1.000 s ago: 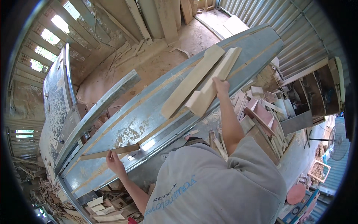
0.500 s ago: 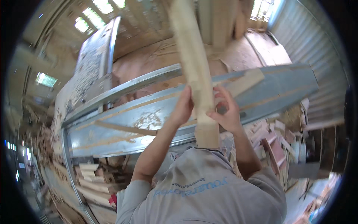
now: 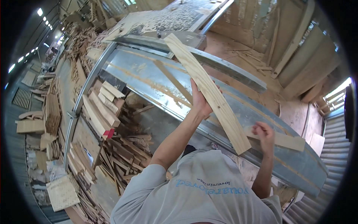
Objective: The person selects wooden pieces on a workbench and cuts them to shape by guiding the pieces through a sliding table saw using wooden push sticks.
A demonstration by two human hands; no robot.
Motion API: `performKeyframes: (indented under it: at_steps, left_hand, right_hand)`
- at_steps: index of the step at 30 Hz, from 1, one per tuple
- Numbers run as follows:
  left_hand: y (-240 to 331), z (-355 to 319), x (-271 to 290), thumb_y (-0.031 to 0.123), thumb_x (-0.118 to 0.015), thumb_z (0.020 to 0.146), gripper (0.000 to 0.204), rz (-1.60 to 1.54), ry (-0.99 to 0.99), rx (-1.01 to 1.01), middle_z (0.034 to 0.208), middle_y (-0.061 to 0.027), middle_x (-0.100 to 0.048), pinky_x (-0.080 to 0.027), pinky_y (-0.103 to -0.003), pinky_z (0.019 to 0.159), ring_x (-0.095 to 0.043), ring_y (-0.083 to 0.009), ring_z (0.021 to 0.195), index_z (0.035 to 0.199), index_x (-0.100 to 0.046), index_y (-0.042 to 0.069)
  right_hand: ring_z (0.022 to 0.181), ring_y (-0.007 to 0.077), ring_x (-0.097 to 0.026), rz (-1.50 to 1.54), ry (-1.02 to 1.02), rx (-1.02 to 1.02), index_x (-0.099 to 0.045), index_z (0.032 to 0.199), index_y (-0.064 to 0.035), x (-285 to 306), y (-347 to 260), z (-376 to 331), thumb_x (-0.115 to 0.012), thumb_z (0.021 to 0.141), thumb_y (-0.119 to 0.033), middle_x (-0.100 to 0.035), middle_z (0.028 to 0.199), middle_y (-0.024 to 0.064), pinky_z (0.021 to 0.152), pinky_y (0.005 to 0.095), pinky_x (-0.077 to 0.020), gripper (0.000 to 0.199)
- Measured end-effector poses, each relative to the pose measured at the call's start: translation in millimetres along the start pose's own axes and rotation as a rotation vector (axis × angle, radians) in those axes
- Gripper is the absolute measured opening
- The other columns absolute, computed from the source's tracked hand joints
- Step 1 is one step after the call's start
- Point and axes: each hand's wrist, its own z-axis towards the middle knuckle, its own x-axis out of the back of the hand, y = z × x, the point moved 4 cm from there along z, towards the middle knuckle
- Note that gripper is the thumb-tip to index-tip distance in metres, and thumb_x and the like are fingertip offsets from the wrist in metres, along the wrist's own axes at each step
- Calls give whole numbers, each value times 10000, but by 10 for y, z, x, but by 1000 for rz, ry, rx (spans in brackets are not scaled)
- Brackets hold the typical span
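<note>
Left hand (image 3: 200, 101) wraps its fingers around a long pale plank (image 3: 209, 91) lifted at a slant over the metal table (image 3: 149, 74), right hand (image 3: 264, 133) clasps a shorter board (image 3: 287, 140) lying on that table (scrap wood pile (image 3: 112, 149) sits below).

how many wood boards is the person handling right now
2. A long pale plank is gripped by the left hand over the metal table; a shorter board lies on the table under the right hand.

Left hand (image 3: 199, 99) gripping, right hand (image 3: 264, 132) curled
</note>
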Motion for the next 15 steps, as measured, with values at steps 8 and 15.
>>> performKeyframes:
  at_steps: [8,15]
  left_hand:
    - [754,-87,355,839,-337,823,872,11,185,-187,1044,-166,-610,-482,-514,879,-586,-337,957,1203,-556,84]
    - [1185,-90,471,756,-266,910,863,87,109,-367,1492,-137,-378,-286,-527,1127,-357,-351,1360,1493,-310,122]
  right_hand:
    - [838,198,-630,-309,1359,-187,-655,1083,19,2634,1547,-1335,-648,913,-300,-683,964,120,721,331,-511,362]
    - [1042,397,-620,-198,1591,-1038,-403,1362,97,2023,1991,-2109,-630,843,-369,-578,1220,295,858,433,-526,734]
